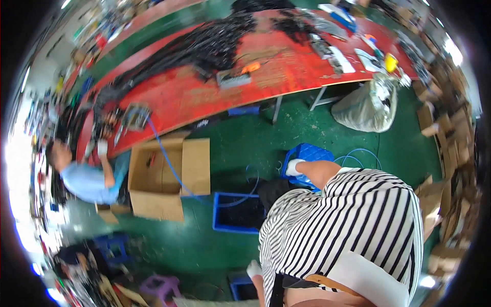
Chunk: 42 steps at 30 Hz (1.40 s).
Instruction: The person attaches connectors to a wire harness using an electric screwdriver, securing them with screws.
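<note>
Striped-shirt co-worker bends just right of blue crate, gloved hand on blue stool beyond crate. Wearer's own hands out of view, so fingers cannot be told. Cardboard box left of crate, blue hose trailing across it. Red table far beyond crate, piled with black cables.

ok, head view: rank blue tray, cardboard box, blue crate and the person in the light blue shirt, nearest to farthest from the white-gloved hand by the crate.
1. blue crate: the right hand rests at its left edge.
2. blue tray: on the floor, lower left of the hand.
3. cardboard box: open, further left.
4. person in the light blue shirt: far left, beyond the box.
</note>
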Each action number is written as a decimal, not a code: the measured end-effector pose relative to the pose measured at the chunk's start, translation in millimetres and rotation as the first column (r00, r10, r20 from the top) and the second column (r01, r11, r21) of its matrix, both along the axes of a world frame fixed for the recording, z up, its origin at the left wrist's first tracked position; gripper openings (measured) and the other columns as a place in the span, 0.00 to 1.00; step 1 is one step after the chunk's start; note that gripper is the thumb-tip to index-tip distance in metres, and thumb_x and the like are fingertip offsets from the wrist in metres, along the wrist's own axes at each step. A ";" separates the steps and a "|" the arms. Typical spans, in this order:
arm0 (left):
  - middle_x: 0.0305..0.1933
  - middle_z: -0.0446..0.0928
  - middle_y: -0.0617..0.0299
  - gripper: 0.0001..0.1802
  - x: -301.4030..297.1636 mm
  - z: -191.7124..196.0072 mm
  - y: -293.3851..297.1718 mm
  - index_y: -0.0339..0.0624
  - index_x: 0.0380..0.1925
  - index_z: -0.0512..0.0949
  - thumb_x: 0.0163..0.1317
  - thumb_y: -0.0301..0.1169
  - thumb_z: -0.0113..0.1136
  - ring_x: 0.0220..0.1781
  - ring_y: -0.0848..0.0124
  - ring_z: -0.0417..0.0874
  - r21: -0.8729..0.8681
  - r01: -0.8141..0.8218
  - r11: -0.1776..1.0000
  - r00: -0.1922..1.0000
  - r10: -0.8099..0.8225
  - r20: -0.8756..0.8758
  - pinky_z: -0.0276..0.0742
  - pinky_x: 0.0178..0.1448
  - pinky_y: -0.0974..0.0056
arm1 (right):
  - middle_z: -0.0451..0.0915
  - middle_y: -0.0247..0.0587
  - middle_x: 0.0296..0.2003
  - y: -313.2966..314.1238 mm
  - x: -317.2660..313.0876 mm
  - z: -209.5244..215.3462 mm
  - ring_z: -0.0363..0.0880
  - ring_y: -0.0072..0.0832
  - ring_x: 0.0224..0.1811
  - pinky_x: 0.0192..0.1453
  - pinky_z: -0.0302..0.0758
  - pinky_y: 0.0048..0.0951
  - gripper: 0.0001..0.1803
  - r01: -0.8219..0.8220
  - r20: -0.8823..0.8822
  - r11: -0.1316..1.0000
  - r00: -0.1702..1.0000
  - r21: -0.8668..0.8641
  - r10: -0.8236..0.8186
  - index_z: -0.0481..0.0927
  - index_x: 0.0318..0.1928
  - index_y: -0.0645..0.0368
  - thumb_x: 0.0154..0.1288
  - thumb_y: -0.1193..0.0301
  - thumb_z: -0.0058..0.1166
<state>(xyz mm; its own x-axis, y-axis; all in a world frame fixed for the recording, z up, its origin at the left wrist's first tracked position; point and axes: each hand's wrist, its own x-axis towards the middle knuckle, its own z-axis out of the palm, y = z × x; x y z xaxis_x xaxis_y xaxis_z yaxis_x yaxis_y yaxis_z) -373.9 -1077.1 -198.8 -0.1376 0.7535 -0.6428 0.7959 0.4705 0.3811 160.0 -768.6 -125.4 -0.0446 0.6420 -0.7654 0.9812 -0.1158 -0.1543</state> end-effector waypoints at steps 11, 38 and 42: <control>0.57 0.86 0.45 0.30 65.3 2.3 -44.3 0.36 0.58 0.84 0.71 0.51 0.58 0.60 0.52 0.86 -0.164 -0.846 0.507 0.442 0.839 0.317 0.77 0.66 0.58 | 0.82 0.53 0.62 73.9 -155.2 46.2 0.80 0.46 0.66 0.70 0.74 0.39 0.27 0.082 -0.494 0.988 0.869 0.132 -0.006 0.82 0.63 0.61 0.73 0.55 0.55; 0.54 0.88 0.51 0.26 72.4 -3.4 -59.6 0.37 0.56 0.86 0.71 0.49 0.61 0.56 0.62 0.87 -0.242 -0.871 0.428 0.348 0.884 0.311 0.78 0.62 0.61 | 0.85 0.55 0.57 64.5 -104.3 64.1 0.82 0.48 0.63 0.67 0.76 0.41 0.28 -0.001 -0.316 0.963 0.944 0.269 0.089 0.84 0.59 0.61 0.69 0.54 0.57; 0.52 0.89 0.52 0.26 73.1 -17.1 -33.9 0.37 0.55 0.86 0.72 0.49 0.61 0.54 0.63 0.88 -0.177 -0.869 0.461 0.381 0.855 0.352 0.79 0.61 0.62 | 0.85 0.54 0.58 97.0 -125.6 62.9 0.81 0.49 0.63 0.68 0.76 0.41 0.27 0.055 -0.383 0.945 0.920 0.324 0.078 0.84 0.59 0.61 0.70 0.55 0.57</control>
